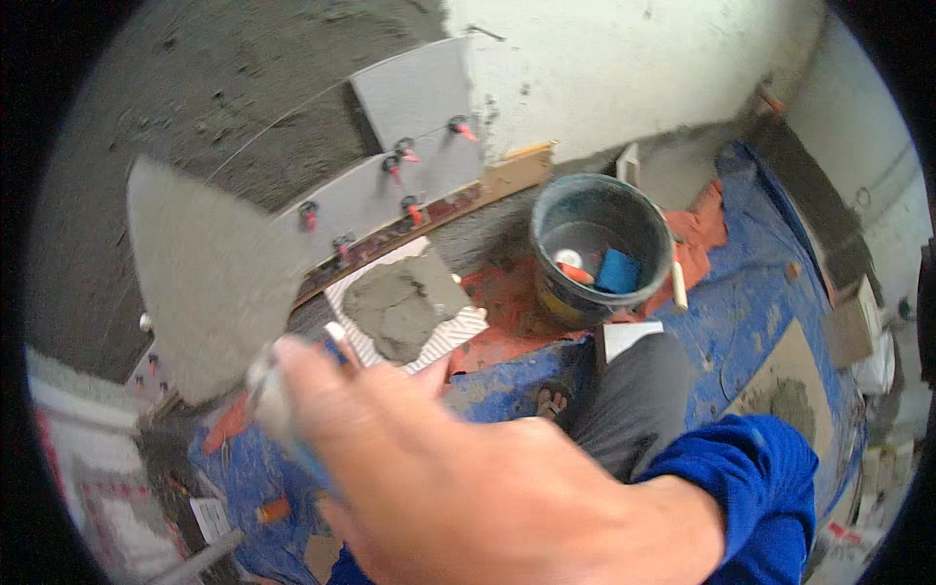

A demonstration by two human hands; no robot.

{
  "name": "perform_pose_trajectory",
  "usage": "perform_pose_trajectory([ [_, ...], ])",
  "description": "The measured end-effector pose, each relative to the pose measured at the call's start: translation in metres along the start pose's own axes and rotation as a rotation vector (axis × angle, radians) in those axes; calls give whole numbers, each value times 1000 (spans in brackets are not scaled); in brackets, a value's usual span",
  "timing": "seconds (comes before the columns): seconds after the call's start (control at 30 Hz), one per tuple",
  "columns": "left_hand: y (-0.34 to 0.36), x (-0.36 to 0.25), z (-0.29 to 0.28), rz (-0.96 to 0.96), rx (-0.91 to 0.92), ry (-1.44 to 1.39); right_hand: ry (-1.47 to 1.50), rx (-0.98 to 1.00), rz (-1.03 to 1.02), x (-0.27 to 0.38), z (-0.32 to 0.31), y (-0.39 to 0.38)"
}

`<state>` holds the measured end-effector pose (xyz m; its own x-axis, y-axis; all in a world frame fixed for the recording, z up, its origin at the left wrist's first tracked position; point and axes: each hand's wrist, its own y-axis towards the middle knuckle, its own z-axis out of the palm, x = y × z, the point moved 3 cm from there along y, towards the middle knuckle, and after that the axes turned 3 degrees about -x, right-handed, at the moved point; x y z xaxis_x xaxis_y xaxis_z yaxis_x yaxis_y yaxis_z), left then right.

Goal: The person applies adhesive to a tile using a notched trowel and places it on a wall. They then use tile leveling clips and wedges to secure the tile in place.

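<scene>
My right hand [487,478], blurred by motion and close to the view, is closed around the handle of a trowel [210,278]. Its broad blade, coated in grey mortar, points up and left in front of the wall. Behind that hand, a tile [458,343] with a ridged, striped back bears a thick lump of wet mortar [395,302]. Skin of my left hand [439,378] shows at the tile's lower edge, and fingertips show at its sides. The left hand grips the tile; most of it is hidden behind the right hand.
Pale tiles [414,97] with red-and-black levelling clips line the mortared wall above a wooden batten [517,174]. A dark bucket [600,249] holds water, a blue sponge and an orange-handled tool. A blue tarp [756,229] covers the floor; mortar lies on a board [780,380] at right.
</scene>
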<state>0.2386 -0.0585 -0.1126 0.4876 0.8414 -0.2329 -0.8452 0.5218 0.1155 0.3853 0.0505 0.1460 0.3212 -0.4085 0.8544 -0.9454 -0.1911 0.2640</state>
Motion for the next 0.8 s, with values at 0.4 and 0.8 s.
perform_pose_trajectory([
  [0.4, 7, 7, 21, -99, 140, 108, -467, -264, -212, -35, 14, 37],
  [0.8, 21, 5, 1, -9, -223, 173, -104, -251, -430, 7, 12, 15],
])
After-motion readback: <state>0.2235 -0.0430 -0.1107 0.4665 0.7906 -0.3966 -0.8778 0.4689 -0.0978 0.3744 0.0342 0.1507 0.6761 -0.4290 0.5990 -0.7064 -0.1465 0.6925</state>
